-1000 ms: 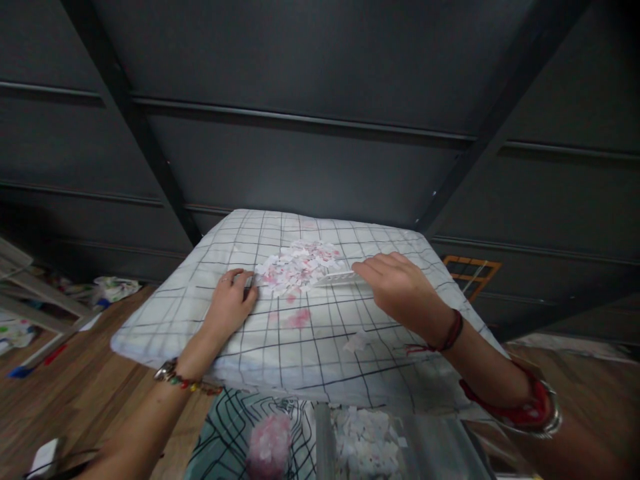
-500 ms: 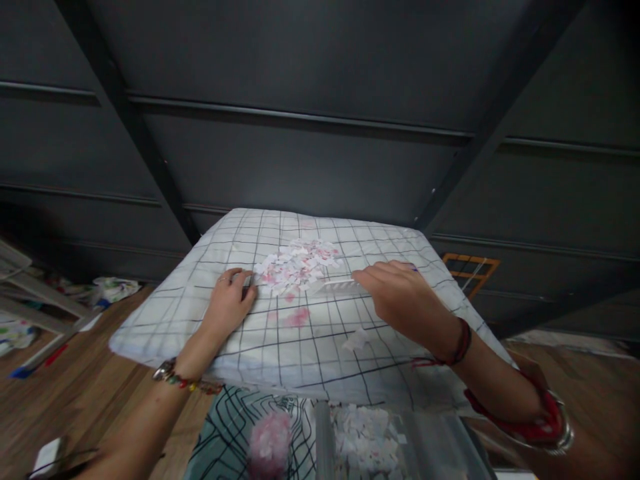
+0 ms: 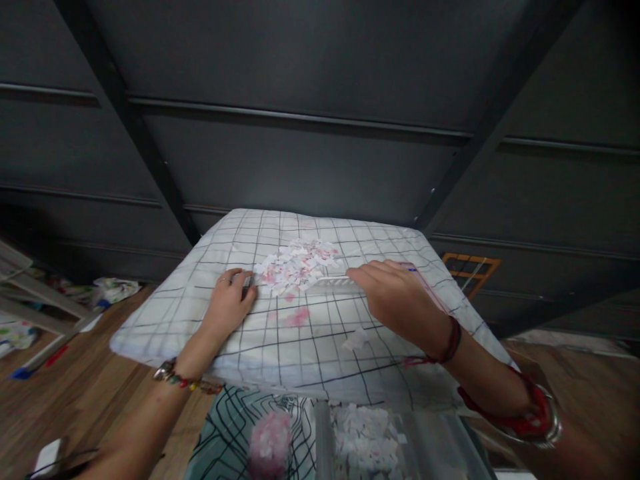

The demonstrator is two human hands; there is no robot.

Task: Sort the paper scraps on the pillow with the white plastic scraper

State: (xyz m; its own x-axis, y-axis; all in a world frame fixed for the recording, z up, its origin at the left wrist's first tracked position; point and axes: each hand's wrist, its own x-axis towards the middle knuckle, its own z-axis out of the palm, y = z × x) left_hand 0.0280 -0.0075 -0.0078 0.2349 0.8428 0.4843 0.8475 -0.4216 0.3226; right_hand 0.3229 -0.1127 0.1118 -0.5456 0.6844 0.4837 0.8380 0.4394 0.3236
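Nearest me, below the cushion's (image 3: 235,333) front edge, clear bags of paper bits (image 3: 370,443) lie blurred. On the checked cushion my left hand (image 3: 229,303) rests flat, fingers (image 3: 245,279) pressed together, touching the near-left edge of the scrap pile (image 3: 299,264). My right hand (image 3: 400,297) pinches a thin white strip (image 3: 336,285) just beyond its fingertips, along the pile's near-right side. I judge the scraps feather-light and easily scattered on the soft cover; better herded from their edges than pinched. Beyond stands a dark panelled wall (image 3: 320,120).
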